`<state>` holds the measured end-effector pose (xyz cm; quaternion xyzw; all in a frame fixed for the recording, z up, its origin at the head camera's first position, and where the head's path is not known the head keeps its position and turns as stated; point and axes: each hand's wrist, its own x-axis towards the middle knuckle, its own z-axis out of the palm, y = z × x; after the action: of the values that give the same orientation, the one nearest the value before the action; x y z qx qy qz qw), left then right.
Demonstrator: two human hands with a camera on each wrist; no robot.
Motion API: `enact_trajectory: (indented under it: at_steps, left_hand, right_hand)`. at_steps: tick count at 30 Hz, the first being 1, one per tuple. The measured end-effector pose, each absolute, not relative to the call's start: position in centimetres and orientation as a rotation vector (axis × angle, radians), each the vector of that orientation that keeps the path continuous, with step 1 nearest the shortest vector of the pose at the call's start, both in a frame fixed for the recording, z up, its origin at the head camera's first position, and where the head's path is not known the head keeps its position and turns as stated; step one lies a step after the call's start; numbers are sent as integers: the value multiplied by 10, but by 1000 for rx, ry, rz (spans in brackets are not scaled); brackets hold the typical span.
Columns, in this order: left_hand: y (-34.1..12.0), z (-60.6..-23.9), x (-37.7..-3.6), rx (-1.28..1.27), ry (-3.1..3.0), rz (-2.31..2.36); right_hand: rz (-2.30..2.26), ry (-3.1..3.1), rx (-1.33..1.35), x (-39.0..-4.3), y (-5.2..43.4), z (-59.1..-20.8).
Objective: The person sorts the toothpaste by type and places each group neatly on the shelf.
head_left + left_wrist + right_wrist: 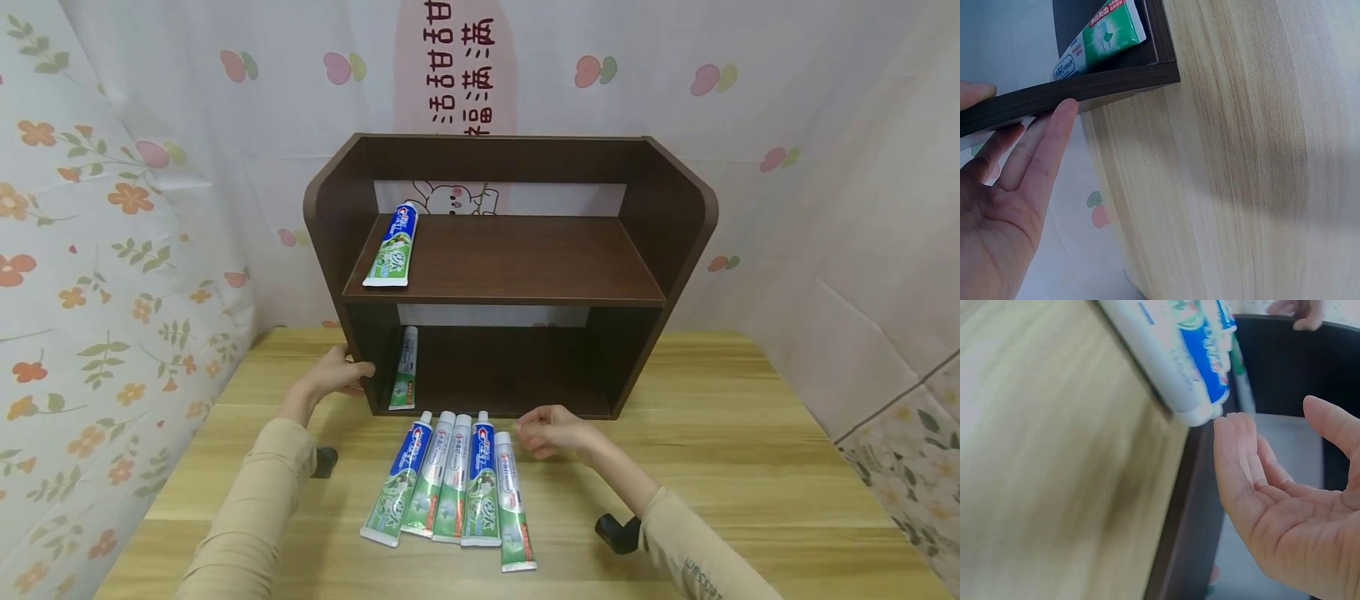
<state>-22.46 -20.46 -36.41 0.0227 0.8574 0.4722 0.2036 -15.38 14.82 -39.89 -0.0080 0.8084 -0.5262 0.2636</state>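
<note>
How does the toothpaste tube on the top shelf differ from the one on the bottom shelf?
The top-shelf tube has a blue and green print; the bottom-shelf tube is white above, green lower down, with a red band at the end. The top-shelf tube looks wider and lies at a slant, while the bottom-shelf tube looks slimmer and runs nearly straight back. Both lie flat at the left side of the shelf unit, caps toward the back.

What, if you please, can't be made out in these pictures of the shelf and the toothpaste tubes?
- Head view: the print on the five tubes on the table is too small to read.
- Head view: the left hand rests on the shelf side; part of it is hidden behind that panel.
- Left wrist view: the lower tube is cut off by the top edge.
- Right wrist view: the tubes are blurred and cut off; the right hand holds nothing.
</note>
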Motion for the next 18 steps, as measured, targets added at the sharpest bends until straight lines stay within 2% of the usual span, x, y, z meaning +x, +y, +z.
enact_trajectory:
  at_steps: [18]
  left_hand:
    - [-206, -365, -227, 63, 2375, 1332]
  right_hand:
    - [-1426, 2128, 27, -143, 143, -431]
